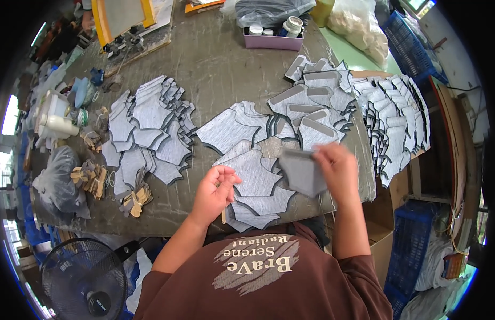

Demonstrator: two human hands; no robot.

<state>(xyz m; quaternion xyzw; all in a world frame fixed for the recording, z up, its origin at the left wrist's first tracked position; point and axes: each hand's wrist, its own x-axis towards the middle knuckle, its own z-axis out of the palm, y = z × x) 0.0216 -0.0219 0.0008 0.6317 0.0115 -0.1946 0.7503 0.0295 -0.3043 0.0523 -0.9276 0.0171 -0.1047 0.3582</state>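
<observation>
My right hand (338, 164), a little blurred by motion, pinches the upper edge of a grey cut fabric piece (303, 173) with a darker strip along its top. That piece hangs above the table, over other pieces. My left hand (215, 188) is closed, thumb and fingertips together, beside a stack of light grey cut pieces (255, 173); whether anything small is between the fingers I cannot make out. Behind the held piece, more grey pieces with darker strips (314, 128) lie overlapped. A narrow tan strip (224, 216) shows just below my left hand.
Overlapping grey pieces (151, 122) form a pile at the left, beside bundles of tan strips (136, 201). More pieces (399, 120) are fanned out at the right. A purple box (273, 41) with jars stands at the back. A black fan (85, 282) is at lower left.
</observation>
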